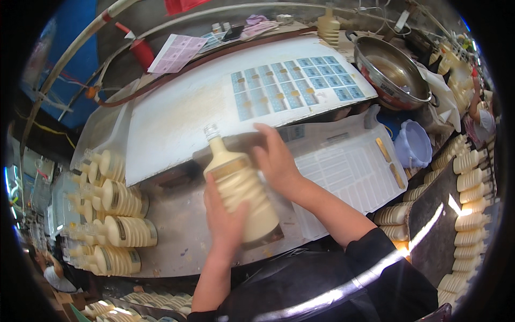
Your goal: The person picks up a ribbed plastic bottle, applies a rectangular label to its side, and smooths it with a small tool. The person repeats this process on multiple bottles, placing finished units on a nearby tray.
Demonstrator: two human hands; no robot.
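Note:
A cream-coloured ribbed bottle (244, 196) with a clear threaded neck is tilted in front of me, its neck toward the far left. My left hand (226, 217) is closed round its lower left side, a little blurred. Beside the bottle's upper right side, my right hand (276, 163) has its fingers apart; whether it touches the bottle I cannot tell. A gold-brown band shows round the bottle's shoulder. Beyond the hands, blue-and-white labels (271, 88) lie in rows on a slanted white board (179, 115).
Several similar bottles (126, 198) lie stacked at left, more at right. A translucent sheet (343, 180) with rectangular outlines bears two yellowish strips (383, 150). A large metal pan (389, 67) and a lavender bucket (413, 144) stand right. Pink printed sheets (177, 53) lie behind the board.

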